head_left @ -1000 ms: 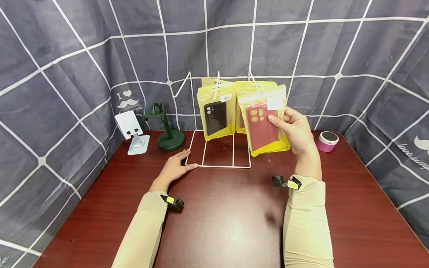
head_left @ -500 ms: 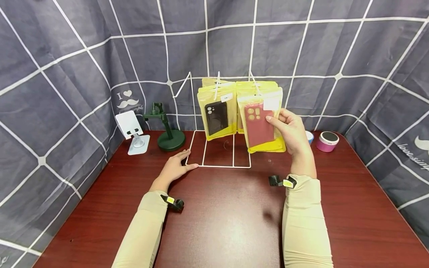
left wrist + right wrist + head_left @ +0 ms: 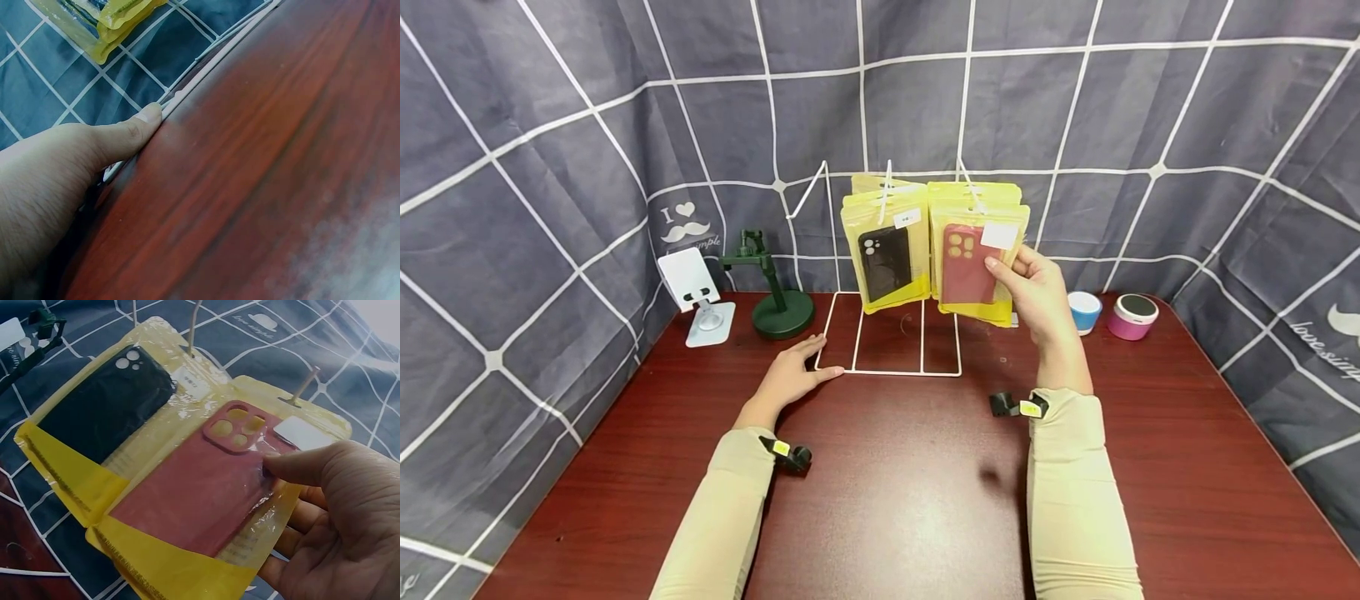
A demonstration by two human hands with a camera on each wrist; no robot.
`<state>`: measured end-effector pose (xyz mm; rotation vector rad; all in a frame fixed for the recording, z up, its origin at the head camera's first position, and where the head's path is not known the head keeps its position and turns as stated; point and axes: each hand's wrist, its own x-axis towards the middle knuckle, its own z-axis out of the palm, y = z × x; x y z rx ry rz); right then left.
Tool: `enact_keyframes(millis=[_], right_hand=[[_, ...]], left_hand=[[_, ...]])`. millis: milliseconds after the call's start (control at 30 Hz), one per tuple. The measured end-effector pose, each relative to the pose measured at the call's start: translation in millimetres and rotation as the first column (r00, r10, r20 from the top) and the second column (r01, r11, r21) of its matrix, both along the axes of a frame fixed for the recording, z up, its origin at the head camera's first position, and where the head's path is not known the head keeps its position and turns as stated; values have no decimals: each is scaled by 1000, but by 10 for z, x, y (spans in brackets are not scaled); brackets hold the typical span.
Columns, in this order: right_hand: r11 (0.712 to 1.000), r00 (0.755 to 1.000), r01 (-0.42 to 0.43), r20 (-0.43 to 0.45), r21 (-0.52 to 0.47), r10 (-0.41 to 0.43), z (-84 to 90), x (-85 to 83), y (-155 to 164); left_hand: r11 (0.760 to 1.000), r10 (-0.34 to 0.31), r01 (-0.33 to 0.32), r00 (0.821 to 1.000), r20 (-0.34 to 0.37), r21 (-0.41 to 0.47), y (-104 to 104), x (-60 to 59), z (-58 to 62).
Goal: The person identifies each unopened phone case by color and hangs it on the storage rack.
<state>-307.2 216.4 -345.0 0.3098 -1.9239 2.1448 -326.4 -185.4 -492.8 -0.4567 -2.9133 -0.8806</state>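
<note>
At the wire rack (image 3: 887, 333), her right hand (image 3: 1037, 292) is pinching the red case packet (image 3: 973, 267); the left hand (image 3: 790, 375) is resting flat, fingers relaxed, against the rack's base.

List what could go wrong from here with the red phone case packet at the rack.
1. The right hand pinches the red phone case packet by one edge only; the slick plastic may slip from that grip.
2. The packet's top sits at the white hook, with other yellow packets behind; a nudge could knock those loose.
3. The wire rack looks light; only the left hand presses its base, so a push might tip it.
</note>
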Motion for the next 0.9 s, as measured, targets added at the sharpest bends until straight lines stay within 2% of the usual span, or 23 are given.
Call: enact_keyframes(millis=[633, 900], right_hand=[[998, 998, 68, 5, 12, -68, -3, 31, 55], [980, 974, 200, -108, 10, -198, 116, 257, 339]], left_hand=[[1000, -1, 1, 1000, 16, -4, 20, 7, -9], [1000, -11, 12, 1000, 25, -8, 70, 24, -52]])
